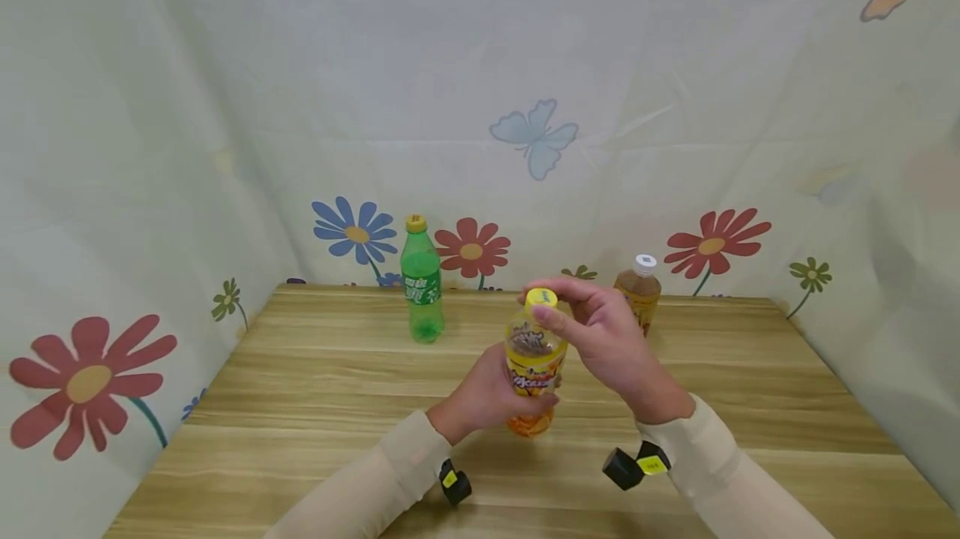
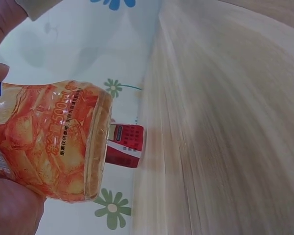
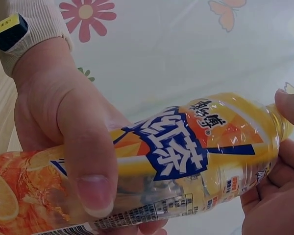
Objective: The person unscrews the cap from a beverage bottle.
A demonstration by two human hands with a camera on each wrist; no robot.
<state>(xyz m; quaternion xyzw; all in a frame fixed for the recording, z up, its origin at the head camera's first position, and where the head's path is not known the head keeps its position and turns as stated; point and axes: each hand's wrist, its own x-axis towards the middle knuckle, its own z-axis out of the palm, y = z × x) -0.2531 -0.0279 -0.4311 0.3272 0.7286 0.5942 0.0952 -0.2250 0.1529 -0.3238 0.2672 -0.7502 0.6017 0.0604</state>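
Observation:
My left hand [image 1: 491, 389] grips a clear plastic bottle of iced tea [image 1: 531, 368] round its body, thumb across the front. It has a yellow and orange label. My right hand [image 1: 611, 335] pinches the yellow cap [image 1: 542, 297] between thumb and fingers. In the left wrist view the bottle's base [image 2: 100, 147] is held off the tabletop. The right wrist view shows the left thumb [image 3: 90, 166] pressed on the label and the right hand [image 3: 279, 191] at the cap end. The cap is partly hidden by the fingers there.
A green bottle [image 1: 423, 289] with a yellow cap stands at the back left of the wooden table [image 1: 337, 389]. Behind my right hand stands a brown-label bottle [image 1: 637, 289] with a white cap, partly hidden. A flowered cloth [image 1: 420, 89] hangs behind the table.

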